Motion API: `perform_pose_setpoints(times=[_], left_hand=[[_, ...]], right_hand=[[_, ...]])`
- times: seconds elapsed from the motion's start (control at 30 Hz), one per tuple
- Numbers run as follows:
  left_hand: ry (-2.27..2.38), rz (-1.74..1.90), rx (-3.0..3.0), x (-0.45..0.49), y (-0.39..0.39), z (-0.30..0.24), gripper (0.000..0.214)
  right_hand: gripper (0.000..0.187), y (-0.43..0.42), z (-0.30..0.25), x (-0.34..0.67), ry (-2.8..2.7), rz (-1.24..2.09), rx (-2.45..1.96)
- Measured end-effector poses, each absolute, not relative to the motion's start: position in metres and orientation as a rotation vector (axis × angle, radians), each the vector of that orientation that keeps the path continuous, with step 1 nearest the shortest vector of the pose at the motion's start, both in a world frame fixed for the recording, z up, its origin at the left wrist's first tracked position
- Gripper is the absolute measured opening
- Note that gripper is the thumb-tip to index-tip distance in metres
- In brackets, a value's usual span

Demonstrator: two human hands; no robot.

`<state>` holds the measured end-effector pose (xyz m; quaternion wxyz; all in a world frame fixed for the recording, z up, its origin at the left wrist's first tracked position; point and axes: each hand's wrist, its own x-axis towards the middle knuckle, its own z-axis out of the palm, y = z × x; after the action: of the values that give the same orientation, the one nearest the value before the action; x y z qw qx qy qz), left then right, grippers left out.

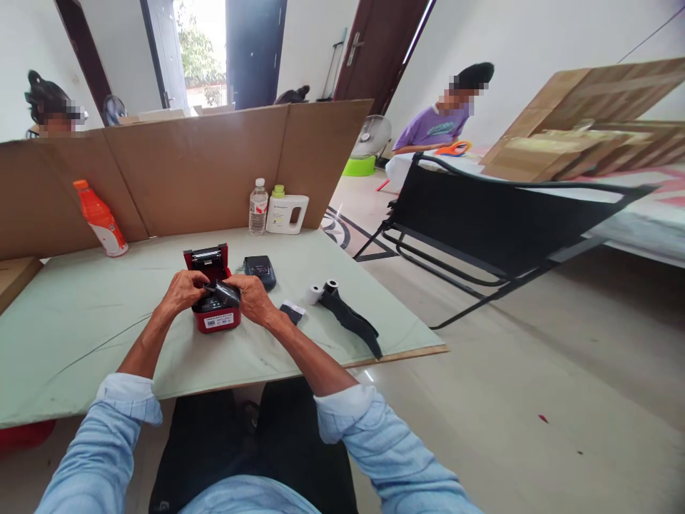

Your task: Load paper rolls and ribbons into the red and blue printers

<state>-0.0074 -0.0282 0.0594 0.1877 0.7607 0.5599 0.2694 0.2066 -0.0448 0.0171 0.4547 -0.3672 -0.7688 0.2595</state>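
Pale table (pixel 176 371), open red device (pixel 218 321), perhaps glossy black roll (pixel 227 293)

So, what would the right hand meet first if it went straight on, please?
Past the dark piece it holds, the right hand would probably meet the raised red lid; depth is unclear.

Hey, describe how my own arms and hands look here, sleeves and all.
Your left hand and right hand are bare and ungloved. You wear light blue sleeves, creased and turned back on the forearms into paler cuffs.
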Motion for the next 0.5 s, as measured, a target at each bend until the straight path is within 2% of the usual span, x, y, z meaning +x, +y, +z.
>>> perform_pose_setpoints(times=[0.23,0.33,0.5], left_hand=[[1.595,0.662,2.158,-0.003,-0.027,0.065,0.021],[1.54,0.806,2.113,-0.006,-0.031,0.07,0.022],[1.321,1.065,1.934,-0.006,-0.045,0.082,0.03]], right_hand=[[0.023,-0.04,0.026,0.204,-1.898,0.659,-0.973],[0.02,-0.035,0.031,0.205,-1.761,0.752,-0.946],[0.033,-0.045,0.04,0.207,-1.523,1.066,-0.829]])
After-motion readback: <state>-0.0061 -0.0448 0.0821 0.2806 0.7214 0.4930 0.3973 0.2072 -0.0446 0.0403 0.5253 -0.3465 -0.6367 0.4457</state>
